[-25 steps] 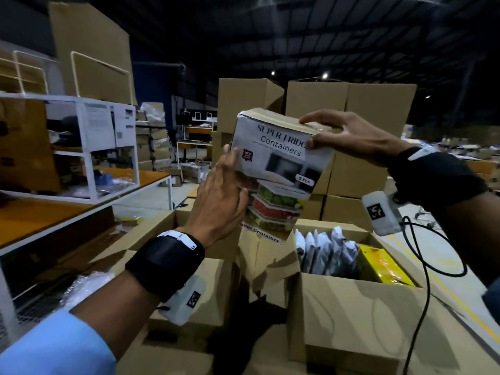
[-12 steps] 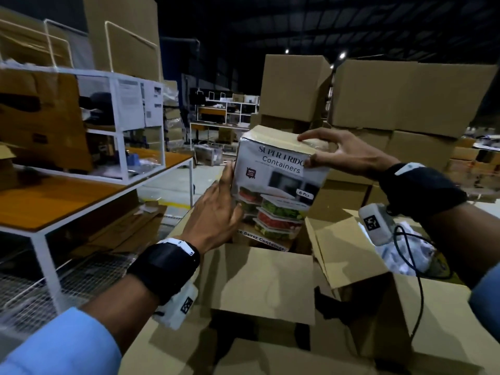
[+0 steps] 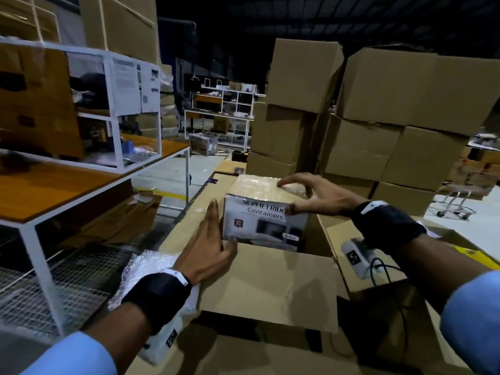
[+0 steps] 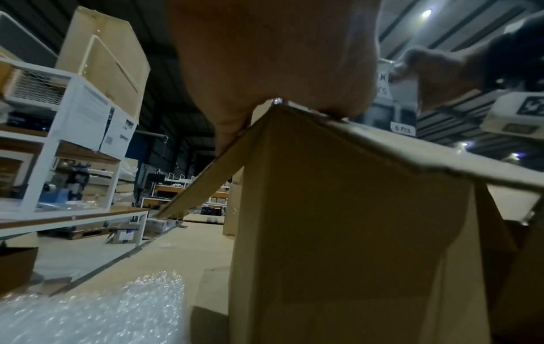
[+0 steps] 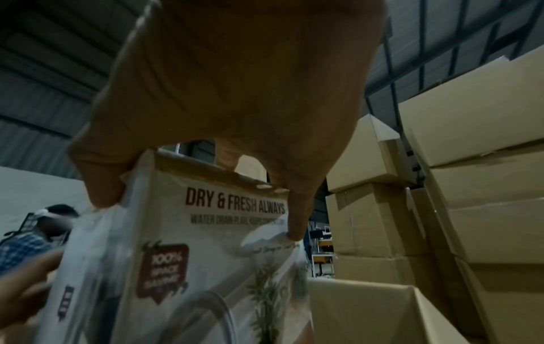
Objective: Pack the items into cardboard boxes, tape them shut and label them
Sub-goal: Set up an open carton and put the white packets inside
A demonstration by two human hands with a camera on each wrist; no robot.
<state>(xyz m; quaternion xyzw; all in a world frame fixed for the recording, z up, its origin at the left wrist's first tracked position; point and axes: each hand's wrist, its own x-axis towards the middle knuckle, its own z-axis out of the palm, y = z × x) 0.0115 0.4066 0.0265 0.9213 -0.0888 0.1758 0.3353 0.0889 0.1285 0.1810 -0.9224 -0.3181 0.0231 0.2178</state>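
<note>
Two hands lower the containers carton (image 3: pixel 266 212) into the cardboard box (image 3: pixel 267 288): right hand (image 3: pixel 322 197) gripping its top, flat left hand (image 3: pixel 209 247) steadying; keep it level, clear of flaps.

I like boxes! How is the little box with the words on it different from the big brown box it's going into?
The containers box is white with printed words and pictures; the cardboard box is plain brown. The containers box is smaller and closed, while the cardboard box is bigger with its flaps open. The right hand grips the containers box and the left hand touches its side; the cardboard box just sits below. Both are box-shaped.
</note>
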